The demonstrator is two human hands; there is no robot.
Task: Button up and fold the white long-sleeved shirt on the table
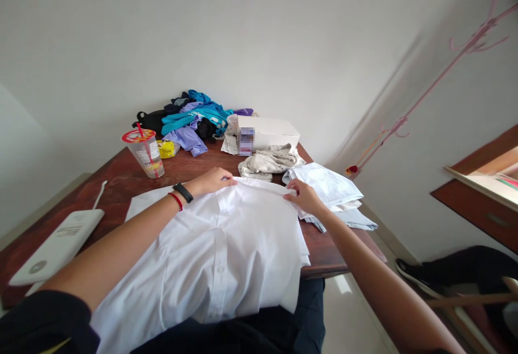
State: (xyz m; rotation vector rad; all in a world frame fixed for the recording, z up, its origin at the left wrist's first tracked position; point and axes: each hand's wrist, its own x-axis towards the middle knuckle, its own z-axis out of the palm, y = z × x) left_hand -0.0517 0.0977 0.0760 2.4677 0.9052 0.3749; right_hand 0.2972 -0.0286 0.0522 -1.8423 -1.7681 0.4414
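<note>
A white button-up shirt (251,240) lies spread over the table's front, its lower part hanging past the near edge toward my lap. My left hand (214,180), with a black band and a red bracelet at the wrist, is closed on the shirt's far edge near the middle. At the far right corner of the shirt, my right hand (303,195) pinches the fabric between thumb and fingers. A line of buttons runs down the shirt front. Just beyond my right hand sits a stack of folded light clothes (327,186).
The brown wooden table (194,168) also bears a plastic drink cup (146,154), a yellow packet (167,149), a white power bank (56,246) with a cable, a heap of clothes (194,116), a white box (269,131) and a crumpled patterned cloth (271,162). A pink coat stand (437,81) leans at right.
</note>
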